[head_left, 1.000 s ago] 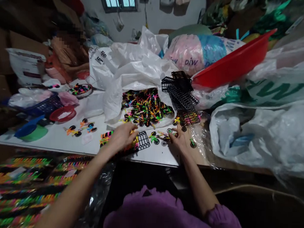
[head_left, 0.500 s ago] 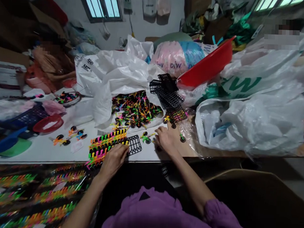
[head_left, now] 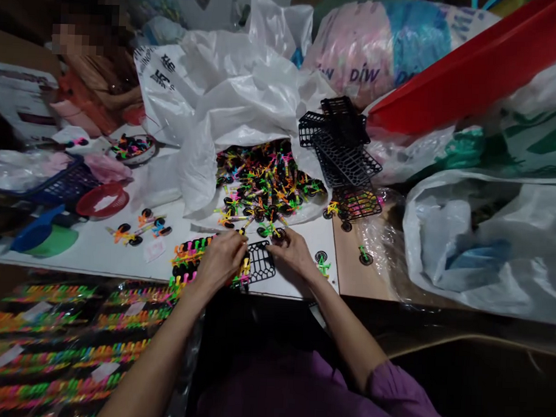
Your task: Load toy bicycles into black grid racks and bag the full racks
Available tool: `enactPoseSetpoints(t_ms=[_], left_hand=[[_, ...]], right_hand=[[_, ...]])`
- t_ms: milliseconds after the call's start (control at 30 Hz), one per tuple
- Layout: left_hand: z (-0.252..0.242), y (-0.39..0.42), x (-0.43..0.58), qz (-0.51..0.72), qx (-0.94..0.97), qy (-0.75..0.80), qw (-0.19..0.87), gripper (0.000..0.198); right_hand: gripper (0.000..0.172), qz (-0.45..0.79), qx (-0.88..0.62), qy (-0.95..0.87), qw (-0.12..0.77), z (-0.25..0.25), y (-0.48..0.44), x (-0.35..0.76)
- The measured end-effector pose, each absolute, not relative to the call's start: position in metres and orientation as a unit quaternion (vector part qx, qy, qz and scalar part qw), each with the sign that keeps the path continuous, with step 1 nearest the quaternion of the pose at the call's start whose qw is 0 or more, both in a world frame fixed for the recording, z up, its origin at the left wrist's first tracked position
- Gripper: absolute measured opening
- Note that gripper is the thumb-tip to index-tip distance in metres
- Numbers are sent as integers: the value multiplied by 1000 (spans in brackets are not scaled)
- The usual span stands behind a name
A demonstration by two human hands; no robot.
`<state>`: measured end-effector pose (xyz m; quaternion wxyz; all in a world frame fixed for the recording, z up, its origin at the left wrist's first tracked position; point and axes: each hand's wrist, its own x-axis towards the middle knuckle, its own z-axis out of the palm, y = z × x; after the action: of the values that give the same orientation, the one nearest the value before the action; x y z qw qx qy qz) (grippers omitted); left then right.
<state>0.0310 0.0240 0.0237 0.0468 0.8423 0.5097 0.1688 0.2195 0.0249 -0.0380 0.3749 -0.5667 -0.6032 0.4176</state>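
Observation:
A black grid tray (head_left: 263, 264) lies near the front edge of the white table (head_left: 98, 251), its left part filled with a row of bright toy bikes (head_left: 188, 258). My left hand (head_left: 221, 262) rests on the filled part, fingers curled down over it. My right hand (head_left: 293, 253) sits just right of the tray. Its fingers pinch a small green toy bike with black wheels (head_left: 273, 232) at the tray's far corner. Just beyond, a pile of loose toy bikes (head_left: 267, 184) spills from an open white bag (head_left: 245, 110).
Empty black grids (head_left: 344, 150) are stacked at the pile's right, below a red basin (head_left: 469, 69). Loose bikes (head_left: 140, 227) lie to the left, near a red basket (head_left: 102, 201) and a blue basket (head_left: 66, 186). Wrapped bike rows (head_left: 49, 346) lie below the table edge. Another person (head_left: 96, 62) sits far left.
My left hand moved up from the tray's near edge onto the filled part. My right hand shifted left from the table to the tray's far corner. The view tilted down and closer.

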Motion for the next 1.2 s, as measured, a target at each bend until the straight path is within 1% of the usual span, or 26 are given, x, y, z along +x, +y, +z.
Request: enactPoseSetpoints(t_ms=[67, 167, 233, 333, 433, 500, 633, 733, 833, 1033, 1133, 1200], left_hand=[[14, 30, 32, 140, 852, 500, 67, 22], [4, 30, 29, 166, 845, 501, 81, 23], [1, 29, 27, 171, 852, 486, 94, 22], [-1, 31, 23, 187, 851, 481, 103, 21], [-1, 32, 22, 212, 840, 487, 109, 29], [0, 31, 24, 218, 843, 479, 113, 32], [1, 28, 29, 217, 843, 481, 106, 21], [-2, 27, 32, 218, 838, 492, 89, 20], [-5, 24, 33, 239, 832, 495, 75, 19], [-8, 18, 35, 273, 820, 499, 71, 18], [-8, 19, 36, 272, 821, 497, 68, 18], [-8, 18, 35, 262, 826, 495, 63, 17]], right_hand=[[24, 429, -555, -604, 379, -46, 25, 200], [14, 405, -572, -625, 342, -58, 29, 180], [13, 388, -572, -636, 343, -64, 34, 174], [17, 342, -533, -703, 323, -68, 40, 174], [19, 299, -505, -762, 272, -70, 40, 176], [23, 282, -498, -781, 248, -70, 38, 176], [30, 254, -479, -818, 191, -68, 42, 173], [30, 239, -477, -832, 151, -64, 45, 172], [27, 235, -470, -837, 152, -63, 44, 176], [13, 242, -468, -825, 207, -69, 37, 185], [14, 233, -477, -823, 203, -69, 32, 178], [16, 221, -500, -818, 181, -66, 28, 173]])
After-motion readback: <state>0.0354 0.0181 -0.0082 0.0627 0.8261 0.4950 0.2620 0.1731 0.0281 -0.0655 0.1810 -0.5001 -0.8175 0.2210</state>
